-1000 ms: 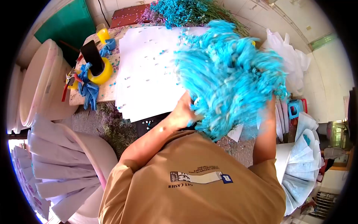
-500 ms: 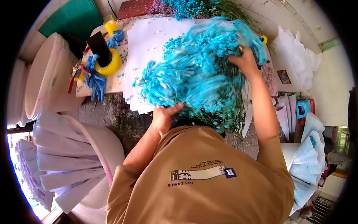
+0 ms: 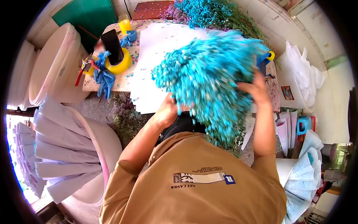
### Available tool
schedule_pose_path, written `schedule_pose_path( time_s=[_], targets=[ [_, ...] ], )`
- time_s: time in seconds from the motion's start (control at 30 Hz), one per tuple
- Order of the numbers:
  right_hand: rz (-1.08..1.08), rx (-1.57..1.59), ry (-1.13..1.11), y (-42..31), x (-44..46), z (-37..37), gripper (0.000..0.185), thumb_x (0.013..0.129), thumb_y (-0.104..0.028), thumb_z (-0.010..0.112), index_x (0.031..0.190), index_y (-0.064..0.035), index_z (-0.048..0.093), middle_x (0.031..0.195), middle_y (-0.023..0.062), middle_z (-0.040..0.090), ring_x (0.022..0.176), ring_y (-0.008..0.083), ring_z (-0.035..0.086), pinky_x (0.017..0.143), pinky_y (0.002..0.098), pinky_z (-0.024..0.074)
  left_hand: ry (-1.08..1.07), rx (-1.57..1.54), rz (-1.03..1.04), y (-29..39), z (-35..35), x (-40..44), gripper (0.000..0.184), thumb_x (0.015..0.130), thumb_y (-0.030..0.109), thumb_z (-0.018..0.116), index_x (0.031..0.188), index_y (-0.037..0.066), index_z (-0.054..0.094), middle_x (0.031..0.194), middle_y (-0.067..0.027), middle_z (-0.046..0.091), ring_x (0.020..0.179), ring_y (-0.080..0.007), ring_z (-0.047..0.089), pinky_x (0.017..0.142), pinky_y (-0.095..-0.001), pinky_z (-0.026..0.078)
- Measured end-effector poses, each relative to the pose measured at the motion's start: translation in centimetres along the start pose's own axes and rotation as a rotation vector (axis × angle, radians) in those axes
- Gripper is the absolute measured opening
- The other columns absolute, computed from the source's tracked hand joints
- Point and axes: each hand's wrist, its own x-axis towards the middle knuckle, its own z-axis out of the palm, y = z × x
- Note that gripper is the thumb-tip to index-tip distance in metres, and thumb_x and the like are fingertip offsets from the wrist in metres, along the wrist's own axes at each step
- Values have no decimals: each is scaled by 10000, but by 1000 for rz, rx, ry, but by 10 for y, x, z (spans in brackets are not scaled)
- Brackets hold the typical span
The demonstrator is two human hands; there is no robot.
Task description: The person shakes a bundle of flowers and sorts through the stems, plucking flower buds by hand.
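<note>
left hand, right hand, flanking blue flowers

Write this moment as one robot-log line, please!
blue flower bunch: blurred, over white paper sheets | left hand: at bunch's lower left edge | right hand: at bunch's right side | grips: partly hidden

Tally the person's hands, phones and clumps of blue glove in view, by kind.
Hands: 2 (left hand, right hand)
Phones: 1 (black phone)
Glove clumps: 2 (front clump, rear clump)
Total: 5
</note>
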Motion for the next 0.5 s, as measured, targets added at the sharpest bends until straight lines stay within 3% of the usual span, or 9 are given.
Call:
schedule_pose_path(
  time_s=[0.1,0.17,0.27,0.37,0.5],
  targets=[
    [-126,207,414,25,-69,-91,701,738,-153,771,1376,-6,523,1289,134,620,1068,257,630,991,382,475,105,-189,-22,-17,-20,-5,587,860,72,723,1396,54,485,1299,-87,601,1172,-204,566,1013,-391,467],
    [-170,163,547,17,-94,-75,667,761,-166,761,1367,-6,534,1286,135,622,1086,258,623,998,389,471,-17,-146,15,-37,-12,10,569,878,100,695,1403,56,478,1312,-90,591,1182,-210,561,1019,-399,465],
    [-166,17,516,29,-114,-37,618,797,-186,747,1354,-6,549,1283,137,623,1112,260,611,1007,400,464,-228,207,204,-69,25,28,547,906,142,653,1413,59,467,1331,-94,577,1198,-219,552,1028,-410,462],
    [-214,-35,540,20,-120,-30,571,832,-205,732,1341,-6,565,1280,138,625,1139,262,600,1016,410,458,-447,-222,82,-43,1,37,528,933,185,610,1423,62,457,1351,-97,562,1214,-229,543,1037,-421,458],
    [-306,-167,488,6,-93,-26,513,879,-231,712,1323,-6,586,1275,141,628,1174,265,585,1028,424,449,-238,-19,80,-70,18,15,511,969,241,553,1437,67,443,1376,-102,543,1236,-241,532,1049,-436,454]
  ],
)
